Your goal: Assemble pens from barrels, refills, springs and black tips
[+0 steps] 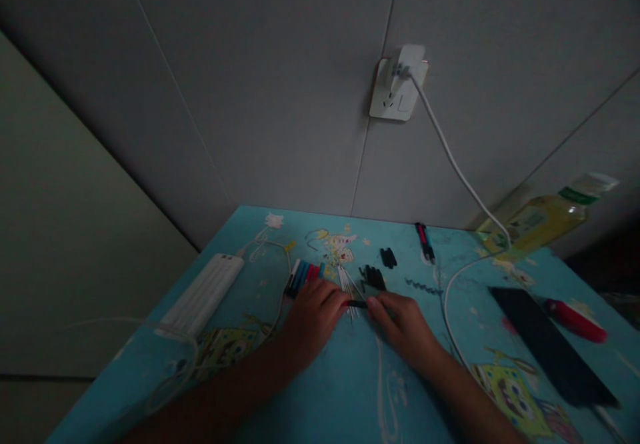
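Note:
A pen with a black section and a bit of red lies level between my hands. Closed around its red end is my left hand, which hides most of that part. My right hand pinches the black end between thumb and fingers. Just left, red, blue and white pen barrels lie side by side. Thin white refills lie partly under the pen. Beyond my right hand sit several black pen parts, with a smaller black cluster behind them. To the right is a row of small dark springs.
Two or so pens lie near the wall. A white power strip is at left. At right are a bottle of yellow liquid, a dark flat slab and a red object. A white cable drops from the outlet.

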`<act>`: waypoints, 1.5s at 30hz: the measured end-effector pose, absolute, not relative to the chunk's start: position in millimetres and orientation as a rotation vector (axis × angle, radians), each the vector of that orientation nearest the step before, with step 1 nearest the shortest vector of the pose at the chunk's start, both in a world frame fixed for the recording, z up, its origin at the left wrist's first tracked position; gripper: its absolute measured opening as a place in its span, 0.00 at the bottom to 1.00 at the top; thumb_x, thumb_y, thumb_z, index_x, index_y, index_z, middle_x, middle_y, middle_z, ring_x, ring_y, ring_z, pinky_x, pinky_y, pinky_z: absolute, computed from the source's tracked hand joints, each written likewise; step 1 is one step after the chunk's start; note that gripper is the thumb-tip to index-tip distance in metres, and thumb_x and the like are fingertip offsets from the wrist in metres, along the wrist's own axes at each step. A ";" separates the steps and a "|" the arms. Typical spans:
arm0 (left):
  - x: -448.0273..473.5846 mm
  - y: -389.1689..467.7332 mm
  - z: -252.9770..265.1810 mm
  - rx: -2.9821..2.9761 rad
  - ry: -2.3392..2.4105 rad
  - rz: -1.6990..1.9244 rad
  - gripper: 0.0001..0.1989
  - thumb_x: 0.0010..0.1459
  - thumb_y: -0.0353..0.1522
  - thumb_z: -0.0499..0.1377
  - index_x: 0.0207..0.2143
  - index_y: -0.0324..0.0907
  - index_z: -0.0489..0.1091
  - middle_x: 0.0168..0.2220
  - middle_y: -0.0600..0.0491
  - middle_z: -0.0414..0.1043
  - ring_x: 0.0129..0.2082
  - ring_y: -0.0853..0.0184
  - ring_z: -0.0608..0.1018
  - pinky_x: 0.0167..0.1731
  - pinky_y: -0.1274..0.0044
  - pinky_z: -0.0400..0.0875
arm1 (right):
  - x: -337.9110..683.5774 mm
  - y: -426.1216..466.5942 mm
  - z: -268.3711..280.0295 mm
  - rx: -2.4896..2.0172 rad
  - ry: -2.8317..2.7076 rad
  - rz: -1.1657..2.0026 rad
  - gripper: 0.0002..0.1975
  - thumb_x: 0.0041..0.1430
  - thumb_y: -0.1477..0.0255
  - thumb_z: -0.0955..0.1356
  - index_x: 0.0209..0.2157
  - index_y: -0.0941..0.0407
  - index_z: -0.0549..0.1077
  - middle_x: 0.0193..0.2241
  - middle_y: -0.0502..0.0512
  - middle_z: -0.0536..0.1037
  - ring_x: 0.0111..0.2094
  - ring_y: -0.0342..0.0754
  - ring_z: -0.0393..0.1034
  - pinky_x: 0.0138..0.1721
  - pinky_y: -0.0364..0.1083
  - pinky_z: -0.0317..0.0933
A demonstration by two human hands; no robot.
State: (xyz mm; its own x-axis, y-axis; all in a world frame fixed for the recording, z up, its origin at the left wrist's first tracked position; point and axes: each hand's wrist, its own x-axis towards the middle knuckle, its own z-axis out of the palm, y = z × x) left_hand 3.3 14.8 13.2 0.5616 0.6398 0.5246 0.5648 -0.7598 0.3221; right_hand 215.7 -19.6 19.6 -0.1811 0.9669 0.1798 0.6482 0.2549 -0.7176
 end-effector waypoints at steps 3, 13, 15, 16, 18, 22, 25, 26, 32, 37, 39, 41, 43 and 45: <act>1.9 10.4 18.2 2.695 0.998 1.073 0.11 0.62 0.28 0.59 0.48 0.41 0.71 0.45 0.47 0.72 0.48 0.58 0.72 0.49 0.63 0.68 | 216.5 -19.1 20.6 -1.535 -1.770 0.631 0.20 0.70 0.62 0.60 0.26 0.56 0.71 0.23 0.50 0.74 0.26 0.45 0.68 0.31 0.43 0.57; 8.0 13.6 8.8 1.715 1.078 1.034 0.13 0.64 0.40 0.57 0.35 0.39 0.72 0.26 0.54 0.70 0.27 0.68 0.72 0.28 0.77 0.66 | 211.7 -23.8 17.6 -1.485 -1.542 0.631 0.18 0.69 0.62 0.61 0.29 0.56 0.72 0.26 0.52 0.75 0.29 0.47 0.69 0.31 0.42 0.59; 9.8 17.2 8.6 1.474 1.043 1.048 0.17 0.64 0.43 0.56 0.29 0.39 0.69 0.21 0.56 0.65 0.22 0.70 0.68 0.23 0.79 0.62 | 205.8 -26.6 15.5 -1.421 -1.609 0.623 0.15 0.68 0.64 0.62 0.32 0.56 0.73 0.28 0.52 0.75 0.31 0.47 0.70 0.32 0.42 0.60; 10.4 18.5 8.9 1.389 1.005 1.060 0.19 0.64 0.44 0.55 0.28 0.39 0.68 0.20 0.57 0.64 0.20 0.71 0.66 0.21 0.79 0.61 | 203.2 -27.8 14.5 -1.388 -1.641 0.619 0.13 0.68 0.65 0.63 0.33 0.56 0.74 0.29 0.52 0.75 0.32 0.47 0.70 0.33 0.42 0.61; 11.0 20.2 10.2 1.300 0.941 1.094 0.19 0.64 0.45 0.55 0.27 0.40 0.65 0.20 0.59 0.62 0.19 0.73 0.64 0.20 0.80 0.59 | 199.6 -29.2 12.6 -1.342 -1.691 0.601 0.09 0.67 0.67 0.64 0.35 0.55 0.74 0.32 0.53 0.76 0.33 0.47 0.70 0.35 0.42 0.62; 11.2 21.6 13.2 1.271 0.915 1.116 0.19 0.64 0.45 0.55 0.26 0.40 0.64 0.19 0.59 0.60 0.19 0.73 0.63 0.22 0.80 0.57 | 198.5 -29.2 10.1 -1.315 -1.779 0.532 0.05 0.66 0.70 0.66 0.39 0.54 0.73 0.34 0.53 0.76 0.35 0.48 0.71 0.38 0.44 0.64; 10.3 21.6 15.3 1.293 0.930 1.120 0.19 0.64 0.44 0.55 0.25 0.40 0.64 0.20 0.59 0.60 0.21 0.72 0.63 0.25 0.79 0.58 | 199.6 -29.1 9.0 -1.277 -1.851 0.487 0.05 0.67 0.72 0.64 0.40 0.53 0.73 0.36 0.55 0.76 0.38 0.49 0.72 0.41 0.46 0.65; 9.7 21.4 15.6 1.305 0.937 1.118 0.19 0.64 0.44 0.55 0.26 0.40 0.64 0.20 0.59 0.59 0.22 0.72 0.63 0.26 0.79 0.58 | 199.8 -29.3 8.5 -1.273 -1.873 0.475 0.05 0.67 0.72 0.64 0.40 0.53 0.72 0.37 0.56 0.76 0.39 0.50 0.72 0.42 0.47 0.65; 7.4 20.0 14.5 1.326 0.956 1.128 0.16 0.64 0.42 0.56 0.28 0.40 0.64 0.22 0.60 0.59 0.23 0.72 0.62 0.25 0.79 0.56 | 197.5 -31.1 3.5 -1.280 -1.967 0.377 0.07 0.68 0.72 0.63 0.42 0.53 0.73 0.37 0.57 0.76 0.38 0.51 0.71 0.42 0.49 0.65; 6.4 20.7 18.8 1.309 0.840 1.122 0.17 0.65 0.42 0.55 0.29 0.39 0.67 0.22 0.58 0.60 0.23 0.72 0.63 0.26 0.79 0.57 | 192.4 -35.5 7.1 -1.281 -1.970 0.475 0.10 0.69 0.71 0.61 0.38 0.55 0.72 0.34 0.57 0.74 0.36 0.51 0.69 0.42 0.49 0.63; 4.9 20.4 22.2 1.322 0.792 1.106 0.16 0.65 0.42 0.55 0.31 0.38 0.69 0.23 0.57 0.62 0.24 0.71 0.64 0.27 0.79 0.58 | 189.6 -38.7 12.4 -1.257 -1.938 0.626 0.13 0.70 0.69 0.59 0.35 0.55 0.72 0.31 0.55 0.73 0.34 0.49 0.69 0.39 0.47 0.63; 3.7 19.7 24.4 1.335 0.753 1.085 0.16 0.65 0.42 0.55 0.33 0.38 0.70 0.23 0.57 0.62 0.24 0.71 0.64 0.27 0.79 0.59 | 186.4 -41.5 18.3 -1.213 -1.911 0.789 0.16 0.71 0.67 0.58 0.33 0.55 0.72 0.29 0.53 0.73 0.32 0.48 0.69 0.37 0.45 0.62; 3.6 19.4 23.7 1.337 0.732 1.076 0.16 0.65 0.42 0.55 0.35 0.38 0.70 0.23 0.57 0.63 0.24 0.71 0.65 0.27 0.79 0.59 | 183.1 -42.9 22.9 -1.178 -1.888 0.909 0.18 0.72 0.66 0.57 0.33 0.56 0.72 0.29 0.53 0.73 0.32 0.47 0.69 0.36 0.44 0.62; 4.6 19.7 20.1 1.327 0.729 1.083 0.17 0.65 0.43 0.54 0.35 0.38 0.70 0.23 0.57 0.62 0.24 0.71 0.64 0.26 0.79 0.59 | 180.8 -42.7 25.4 -1.183 -1.864 0.967 0.19 0.72 0.65 0.57 0.33 0.56 0.72 0.30 0.52 0.73 0.33 0.46 0.69 0.37 0.43 0.62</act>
State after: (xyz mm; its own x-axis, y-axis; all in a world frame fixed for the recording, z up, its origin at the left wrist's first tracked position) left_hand 4.6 19.7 20.1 0.3671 0.9165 0.1589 -0.1983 -0.0897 0.9760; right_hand 180.8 -42.7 25.4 -0.3241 0.9300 0.1734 0.3941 0.2994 -0.8689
